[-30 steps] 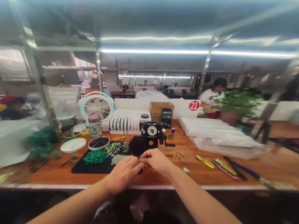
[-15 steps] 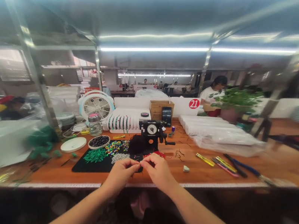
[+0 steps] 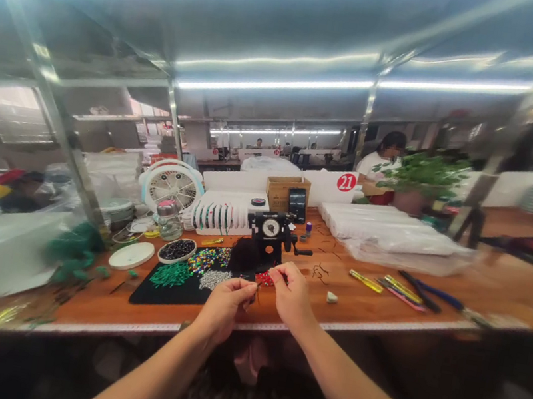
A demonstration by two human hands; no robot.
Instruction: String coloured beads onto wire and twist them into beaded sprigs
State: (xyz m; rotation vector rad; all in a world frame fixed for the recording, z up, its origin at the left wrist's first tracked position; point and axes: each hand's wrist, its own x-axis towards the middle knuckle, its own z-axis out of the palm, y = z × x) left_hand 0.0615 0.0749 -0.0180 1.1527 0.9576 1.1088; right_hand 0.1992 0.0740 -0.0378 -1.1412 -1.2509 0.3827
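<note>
My left hand (image 3: 229,301) is pinched closed above the front of the table, with a thin dark cord (image 3: 259,291) showing at its fingertips. A little to the right and higher, my right hand (image 3: 292,295) is also pinched; anything between its fingers is too small to make out. Red beads (image 3: 265,279) lie just behind the fingertips. Left of my hands, a black mat (image 3: 142,296) carries piles of silver-white beads (image 3: 214,280), green tube beads (image 3: 170,275) and mixed-colour beads (image 3: 202,261). Black beads (image 3: 177,251) fill a white dish at the mat's back edge.
Behind my hands stands a black hand-cranked machine with a dial (image 3: 271,228). Spools (image 3: 220,218), a fan (image 3: 171,188) and a glass jar (image 3: 169,223) are to its left. Screwdrivers (image 3: 365,281), pliers (image 3: 438,296) and wrapped white rolls (image 3: 383,231) lie right. A person sits beyond.
My hands have moved apart from fingertips touching. The right hand has shifted right and up, the left slightly, uncovering the red beads between them.
</note>
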